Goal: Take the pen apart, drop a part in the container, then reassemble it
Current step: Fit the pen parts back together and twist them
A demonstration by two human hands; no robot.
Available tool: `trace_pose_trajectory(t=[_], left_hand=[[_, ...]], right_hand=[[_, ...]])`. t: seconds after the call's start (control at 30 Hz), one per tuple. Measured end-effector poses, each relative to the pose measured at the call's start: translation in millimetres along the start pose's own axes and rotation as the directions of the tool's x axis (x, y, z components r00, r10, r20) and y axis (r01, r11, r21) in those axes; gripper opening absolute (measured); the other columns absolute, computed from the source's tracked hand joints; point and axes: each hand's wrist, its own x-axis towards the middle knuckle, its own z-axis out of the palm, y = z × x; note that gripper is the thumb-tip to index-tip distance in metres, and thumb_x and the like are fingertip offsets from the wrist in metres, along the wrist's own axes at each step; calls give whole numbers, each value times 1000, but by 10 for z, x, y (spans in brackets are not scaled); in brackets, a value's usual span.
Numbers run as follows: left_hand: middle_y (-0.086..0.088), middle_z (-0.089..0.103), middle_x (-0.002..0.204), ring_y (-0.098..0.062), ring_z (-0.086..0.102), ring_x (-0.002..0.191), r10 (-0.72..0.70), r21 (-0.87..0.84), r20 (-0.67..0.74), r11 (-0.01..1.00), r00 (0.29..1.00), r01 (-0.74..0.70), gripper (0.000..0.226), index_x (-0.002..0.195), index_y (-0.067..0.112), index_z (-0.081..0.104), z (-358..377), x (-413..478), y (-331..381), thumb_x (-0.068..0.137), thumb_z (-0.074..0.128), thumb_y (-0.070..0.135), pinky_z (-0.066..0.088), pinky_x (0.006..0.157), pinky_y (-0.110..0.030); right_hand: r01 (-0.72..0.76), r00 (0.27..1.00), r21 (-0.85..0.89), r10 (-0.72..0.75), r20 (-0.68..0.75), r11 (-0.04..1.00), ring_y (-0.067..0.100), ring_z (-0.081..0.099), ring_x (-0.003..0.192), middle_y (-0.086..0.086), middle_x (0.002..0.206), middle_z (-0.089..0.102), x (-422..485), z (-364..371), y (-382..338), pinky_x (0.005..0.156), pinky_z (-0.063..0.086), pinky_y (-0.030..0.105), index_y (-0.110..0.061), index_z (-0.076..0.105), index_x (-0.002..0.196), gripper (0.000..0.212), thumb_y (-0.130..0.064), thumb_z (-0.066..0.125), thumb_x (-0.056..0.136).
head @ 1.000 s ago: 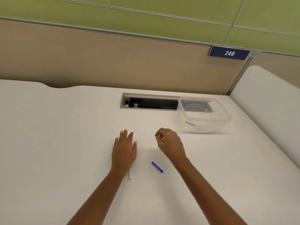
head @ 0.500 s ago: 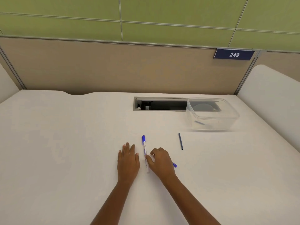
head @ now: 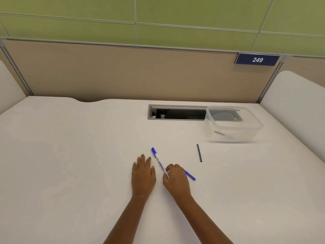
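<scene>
The pen (head: 161, 162) lies in bits on the table (head: 70, 155). One small piece (head: 219, 133) sits in the container (head: 246, 128) — that part looks done. The right hand (head: 175, 180) pinches the pen; the left hand (head: 143, 175) rests flat, fingers apart. Putting it back together is left — a dark stick (head: 199, 153) and blue cap (head: 190, 175) wait nearby.

A plain white counter (head: 70, 155) is seen filling most of the view, with a rectangular cable cutout (head: 175, 112) set into it near the back. It's closed in by a tan partition panel (head: 123, 73), topped by green panels (head: 175, 14). A dark blue "249" sign (head: 257, 59) is fixed at the upper right. Light is soft and even.
</scene>
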Motion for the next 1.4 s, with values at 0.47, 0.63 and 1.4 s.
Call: trace_pose_trajectory(t=[0.47, 0.63, 1.4], left_hand=[[-2, 64, 72, -13, 56, 62, -184, -938, 324, 67, 928, 341, 27, 83, 13, 63, -285, 67, 406, 95, 42, 25, 46, 53, -18], [-1, 66, 52, -7, 61, 45, -130, -830, 481, -386, 867, 403, 24, 77, 6, 62, -250, 103, 433, 93, 48, 17, 51, 45, -16], [4, 65, 49, -4, 62, 46, -212, -813, 460, -492, 862, 313, 16, 83, 9, 61, -97, 99, 307, 91, 48, 8, 54, 49, -15]], right_hand=[[166, 986, 300, -150, -75, 939, 13, 51, 90, 12, 102, 58, 196, -397, 30, 66, 30, 13, -11, 65, 103, 20, -9, 51, 89], [243, 970, 333, -232, -72, 911, 7, 49, 81, 7, 95, 63, 238, -531, 88, 67, 36, 3, -14, 68, 94, 16, -13, 54, 89], [-242, 965, -37, 237, -109, 970, 37, 56, 99, 24, 106, 61, 661, -645, 776, 83, 44, 38, 7, 60, 101, 24, 4, 42, 85]])
